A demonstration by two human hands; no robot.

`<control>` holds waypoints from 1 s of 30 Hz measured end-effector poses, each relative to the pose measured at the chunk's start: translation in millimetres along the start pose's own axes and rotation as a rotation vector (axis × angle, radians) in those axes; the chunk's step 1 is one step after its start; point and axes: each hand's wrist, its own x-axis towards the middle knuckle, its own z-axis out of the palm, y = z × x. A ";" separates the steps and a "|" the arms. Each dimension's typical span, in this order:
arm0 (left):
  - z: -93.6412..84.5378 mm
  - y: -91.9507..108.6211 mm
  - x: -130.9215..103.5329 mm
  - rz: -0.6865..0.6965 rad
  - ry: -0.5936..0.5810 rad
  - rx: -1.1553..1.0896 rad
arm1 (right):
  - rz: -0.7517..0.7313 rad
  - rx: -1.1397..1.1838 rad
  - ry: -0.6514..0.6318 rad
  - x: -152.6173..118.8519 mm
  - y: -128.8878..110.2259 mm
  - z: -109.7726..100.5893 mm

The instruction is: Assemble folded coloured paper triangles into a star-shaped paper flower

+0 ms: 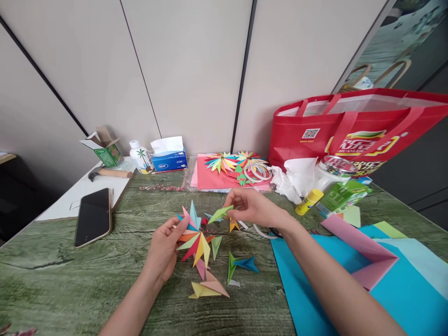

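My left hand (164, 245) is closed on a partly round paper star (199, 240) of folded points in blue, pink, orange, green, red and yellow. Between the thumb and fingers of my right hand (247, 205) is a light green folded paper piece (220, 214), held just right of the star and apart from it. Loose folded pieces lie on the table around the star: a green piece (216, 246), a blue piece (247, 264), a yellow piece (203, 291) and a peach piece (214, 281).
Blue paper sheets (315, 284) with a folded pink strip (364, 242) lie at right, near a yellow glue stick (309, 201). Behind stand a red bag (297, 135), a tissue box (170, 161) and finished paper stars (221, 162). A phone (93, 217) and a hammer (110, 173) lie left.
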 end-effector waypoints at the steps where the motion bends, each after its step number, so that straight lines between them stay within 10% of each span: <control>1: 0.4 0.0 -0.1 -0.003 -0.004 -0.003 | 0.017 0.062 0.052 2.1 2.6 -0.4; 9: 1.5 -2.5 -0.7 -0.041 0.015 0.030 | 0.080 0.213 0.292 11.8 8.1 2.4; 30: 5.4 -5.1 -7.5 0.012 -0.082 0.086 | 0.169 0.452 0.232 13.2 3.6 34.0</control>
